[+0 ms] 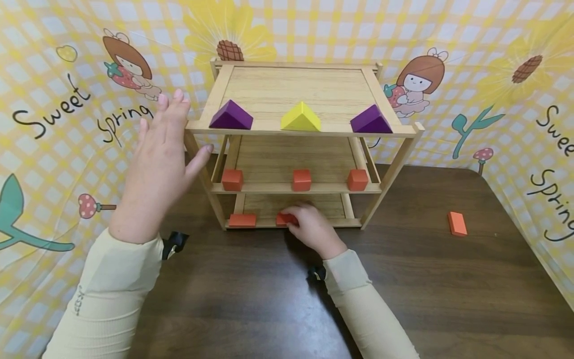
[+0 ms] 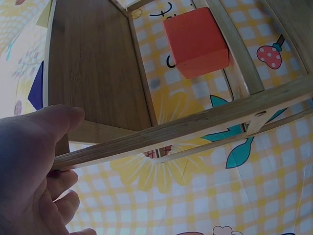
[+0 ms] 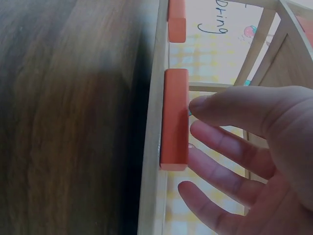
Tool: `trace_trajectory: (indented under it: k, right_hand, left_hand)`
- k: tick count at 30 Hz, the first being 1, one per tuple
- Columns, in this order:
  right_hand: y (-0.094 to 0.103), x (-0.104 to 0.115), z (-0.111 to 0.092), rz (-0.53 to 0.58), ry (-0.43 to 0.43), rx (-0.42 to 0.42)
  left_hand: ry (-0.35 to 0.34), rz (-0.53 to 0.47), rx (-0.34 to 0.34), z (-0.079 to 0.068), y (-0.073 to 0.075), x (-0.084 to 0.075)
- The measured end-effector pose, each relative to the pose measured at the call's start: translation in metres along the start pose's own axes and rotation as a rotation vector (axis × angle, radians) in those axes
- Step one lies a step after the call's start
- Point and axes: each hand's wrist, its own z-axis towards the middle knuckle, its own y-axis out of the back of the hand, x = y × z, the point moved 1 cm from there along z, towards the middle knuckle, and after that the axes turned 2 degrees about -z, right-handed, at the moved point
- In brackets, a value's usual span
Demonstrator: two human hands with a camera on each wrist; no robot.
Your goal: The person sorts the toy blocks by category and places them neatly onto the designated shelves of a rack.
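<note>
A three-tier wooden shelf rack [image 1: 296,188] stands on the table. My left hand [image 1: 157,159] holds its front left post [image 2: 195,120], with the thumb on the inner side and the fingers along the outer side. On the bottom tier's front rail lies an orange-red rectangular block [image 3: 175,120]. The thumb and fingertips of my right hand [image 1: 314,227] touch this block along one side, the fingers loosely bent. Another orange-red block [image 1: 242,220] lies to its left on the same rail.
Along the top tier's front sit a purple triangular prism [image 1: 230,115], a yellow one [image 1: 301,117] and a second purple one [image 1: 371,119]. Three red cubes [image 1: 302,180] line the middle tier. One orange block [image 1: 457,223] lies on the table [image 1: 448,289] at right. Patterned cloth surrounds it.
</note>
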Motion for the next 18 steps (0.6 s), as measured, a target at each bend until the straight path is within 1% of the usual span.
trace_trajectory:
  k: [5,10,18]
  right_hand:
    - [0.004,-0.002,-0.005,0.011,-0.012,-0.017]
    - [0.008,-0.003,-0.012,0.032,-0.038,-0.025]
    - [0.023,-0.006,-0.023,0.04,-0.052,-0.048]
  left_hand:
    - [-0.005,-0.003,-0.007,0.0,-0.001,0.0]
    - [0.0,-0.001,0.0,0.0,-0.001,0.0]
    - [-0.005,-0.013,-0.013,0.0,-0.002,0.001]
